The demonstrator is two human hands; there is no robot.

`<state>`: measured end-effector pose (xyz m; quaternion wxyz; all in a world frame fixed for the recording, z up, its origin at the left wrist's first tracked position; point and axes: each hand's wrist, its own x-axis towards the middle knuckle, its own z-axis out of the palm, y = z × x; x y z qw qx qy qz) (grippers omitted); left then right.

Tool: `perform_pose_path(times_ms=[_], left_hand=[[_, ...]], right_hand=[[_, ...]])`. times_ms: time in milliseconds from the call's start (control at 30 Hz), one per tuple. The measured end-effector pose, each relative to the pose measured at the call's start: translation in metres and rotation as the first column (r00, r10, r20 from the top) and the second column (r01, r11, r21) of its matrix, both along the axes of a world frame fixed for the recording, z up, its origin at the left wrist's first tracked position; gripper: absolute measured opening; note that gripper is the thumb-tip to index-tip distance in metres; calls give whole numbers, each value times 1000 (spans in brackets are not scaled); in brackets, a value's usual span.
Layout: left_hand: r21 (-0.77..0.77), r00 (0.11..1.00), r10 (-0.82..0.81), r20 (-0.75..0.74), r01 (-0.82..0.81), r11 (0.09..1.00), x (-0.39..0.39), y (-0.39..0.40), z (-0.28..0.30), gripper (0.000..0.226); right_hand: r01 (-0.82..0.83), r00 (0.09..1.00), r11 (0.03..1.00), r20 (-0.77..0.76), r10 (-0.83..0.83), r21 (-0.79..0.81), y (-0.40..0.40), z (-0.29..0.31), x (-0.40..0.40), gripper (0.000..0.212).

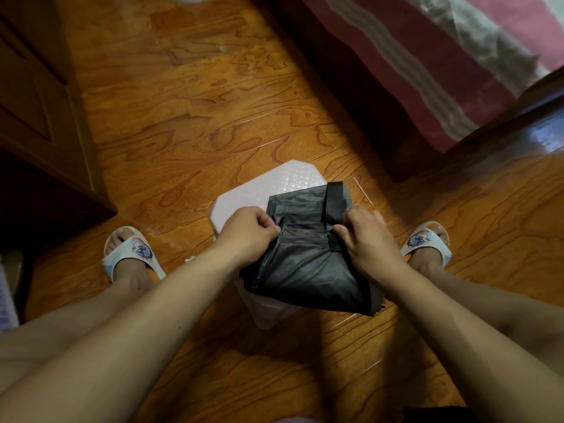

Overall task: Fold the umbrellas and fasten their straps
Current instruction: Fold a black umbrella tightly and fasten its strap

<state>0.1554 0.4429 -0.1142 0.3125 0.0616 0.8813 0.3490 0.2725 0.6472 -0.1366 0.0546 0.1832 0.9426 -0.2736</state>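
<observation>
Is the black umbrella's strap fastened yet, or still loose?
Cannot tell. The strap lies across the pleated black umbrella, but its lower end disappears under the right hand. Both hands pinch the fabric; left hand.

A black umbrella lies collapsed, its canopy gathered in loose, flat pleats that fan wider toward the near end. A black strap runs across the far part of the folds; whether it is fastened seems unclear.

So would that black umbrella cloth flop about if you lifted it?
Probably floppy: the black umbrella cloth creases where the left hand and right hand pinch it. Its sheen hints it is slippery. It looks thin, so likely light.
</observation>
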Motion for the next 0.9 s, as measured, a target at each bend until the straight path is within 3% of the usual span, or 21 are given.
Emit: perform_pose_path(times_ms=[267,400,533,700,767,900], left_hand=[[-59,998,-38,47,40,997,2,5,3,23],[74,991,62,116,-71,995,4,6,3,9],[147,955,196,221,-232,962,4,3,2,10],[234,967,168,190,-211,949,4,1,1,4],[308,959,159,232,-228,924,0,4,4,13],[191,999,-32,-42,40,981,-7,8,-3,8]], right_hand=[[-42,999,999,25,42,8,1,4,0,17],[-17,1000,1000,1,17,-1,2,7,-3,17],[45,997,997,-66,-50,-69,4,10,-2,17],[71,991,989,-101,-84,-127,3,11,-2,15],[74,990,987,-113,-90,-143,3,11,-1,15],[54,991,986,-115,-73,-159,1,13,0,13]])
